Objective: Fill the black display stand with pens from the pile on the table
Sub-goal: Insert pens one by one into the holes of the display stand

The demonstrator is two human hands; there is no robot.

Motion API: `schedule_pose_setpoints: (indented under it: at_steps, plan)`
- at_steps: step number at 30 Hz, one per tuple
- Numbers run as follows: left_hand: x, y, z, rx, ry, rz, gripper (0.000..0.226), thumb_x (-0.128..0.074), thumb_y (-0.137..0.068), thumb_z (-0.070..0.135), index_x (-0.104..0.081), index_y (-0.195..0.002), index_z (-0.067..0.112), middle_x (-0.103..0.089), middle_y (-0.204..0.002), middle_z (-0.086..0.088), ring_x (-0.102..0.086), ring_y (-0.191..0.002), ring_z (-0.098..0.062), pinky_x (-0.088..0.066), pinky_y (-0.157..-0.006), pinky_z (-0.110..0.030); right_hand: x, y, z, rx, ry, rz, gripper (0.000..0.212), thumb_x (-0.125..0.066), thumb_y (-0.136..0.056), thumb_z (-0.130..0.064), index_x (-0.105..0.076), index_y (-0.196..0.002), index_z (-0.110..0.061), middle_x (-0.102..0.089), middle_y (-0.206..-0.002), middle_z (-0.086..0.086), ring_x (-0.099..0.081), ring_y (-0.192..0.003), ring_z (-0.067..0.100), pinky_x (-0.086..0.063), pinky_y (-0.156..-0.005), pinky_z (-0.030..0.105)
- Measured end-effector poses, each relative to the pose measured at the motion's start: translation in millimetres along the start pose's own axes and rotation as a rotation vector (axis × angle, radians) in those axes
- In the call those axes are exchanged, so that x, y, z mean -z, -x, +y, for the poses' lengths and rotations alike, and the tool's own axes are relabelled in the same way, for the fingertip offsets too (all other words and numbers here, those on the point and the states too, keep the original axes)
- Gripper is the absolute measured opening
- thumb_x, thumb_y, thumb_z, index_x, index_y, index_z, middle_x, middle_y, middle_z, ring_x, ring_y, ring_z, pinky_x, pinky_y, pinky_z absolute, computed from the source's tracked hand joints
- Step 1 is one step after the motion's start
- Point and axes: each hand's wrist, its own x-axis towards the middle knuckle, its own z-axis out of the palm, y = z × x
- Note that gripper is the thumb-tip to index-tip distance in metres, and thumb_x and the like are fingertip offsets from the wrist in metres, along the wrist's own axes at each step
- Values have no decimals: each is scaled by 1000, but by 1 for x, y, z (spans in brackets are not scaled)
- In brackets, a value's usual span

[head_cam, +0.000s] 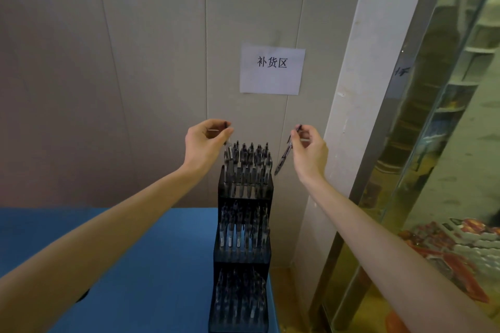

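The black display stand (243, 197) rises in three tiers at the right edge of the blue table (135, 265), and all tiers hold several pens. My left hand (203, 143) pinches the top of a pen (228, 153) at the top tier's left end. My right hand (308, 151) pinches another pen (285, 154), which hangs tilted in the air just right of the top tier, apart from the stand. No pile of loose pens is in view.
A beige panel wall with a paper sign (272, 69) stands right behind the stand. A white pillar (351, 116) and a reflective metal-framed panel (433, 143) close off the right side. The table's right edge runs beside the stand.
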Motion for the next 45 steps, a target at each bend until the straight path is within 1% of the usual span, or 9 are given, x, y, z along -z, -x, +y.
schedule_pose_setpoints:
  at_steps: [10,14,16,18,21,24,34,39,45]
  plan:
    - [-4,-49,9,-52,10,58,15,-72,-93,20,-73,-108,16,-74,-85,-4,-71,-77,-21,-62,-84,-41,-21,-43,-24,62,-179,179,8,-61,-100,-28,-64,-105,-21,-69,-85,-10,-66,-78,13,-53,-71,28]
    - [-9,-64,9,-94,31,64,15,-72,-93,19,-73,-107,15,-73,-86,-4,-70,-77,-21,-62,-83,-41,-32,-54,-27,48,-230,144,2,-61,-100,-29,-60,-101,-31,-69,-84,-9,-66,-73,13,-56,-67,42]
    - [-12,-70,7,-104,37,56,15,-72,-93,19,-73,-107,15,-73,-85,-4,-69,-76,-19,-62,-82,-39,-38,-56,-25,38,-249,87,5,-62,-100,-28,-61,-104,-25,-70,-85,-6,-68,-72,16,-56,-64,44]
    - [-14,-75,4,-103,41,46,17,-72,-93,19,-73,-108,13,-74,-86,-5,-70,-77,-19,-62,-82,-39,-44,-56,-23,52,-234,42,12,-62,-101,-28,-62,-108,-17,-70,-87,-2,-69,-75,19,-57,-68,43]
    - [-15,-82,-3,-106,24,30,18,-72,-93,19,-73,-109,12,-74,-86,-5,-70,-78,-20,-62,-82,-38,-50,-52,-21,89,-234,-20,13,-62,-101,-27,-61,-108,-16,-70,-87,-2,-68,-75,15,-56,-71,30]
    - [-15,-86,-11,-113,4,21,17,-72,-93,20,-73,-108,13,-74,-88,-3,-71,-79,-20,-62,-81,-38,-56,-52,-18,104,-238,-54,14,-62,-101,-27,-61,-110,-16,-70,-89,0,-67,-78,14,-55,-72,25]
    - [-6,-106,-15,-167,12,179,16,-73,-92,18,-73,-106,12,-74,-88,-3,-69,-76,-17,-62,-81,-38,-70,-55,-16,63,-300,-85,11,-62,-101,-20,-62,-108,-12,-70,-88,5,-67,-77,16,-56,-72,28]
    - [-6,-104,-21,-169,-49,112,20,-73,-92,22,-73,-110,14,-74,-95,1,-71,-85,-16,-61,-84,-36,-65,-51,-16,88,-292,-169,8,-64,-99,-17,-63,-106,-14,-71,-88,5,-67,-78,15,-54,-69,23]
    - [-3,-94,-40,-139,-144,-7,21,-73,-92,22,-72,-112,15,-74,-97,4,-72,-88,-12,-61,-88,-36,-65,-40,-6,173,-148,-360,7,-68,-97,-23,-66,-104,-22,-71,-85,-6,-69,-79,12,-57,-73,30]
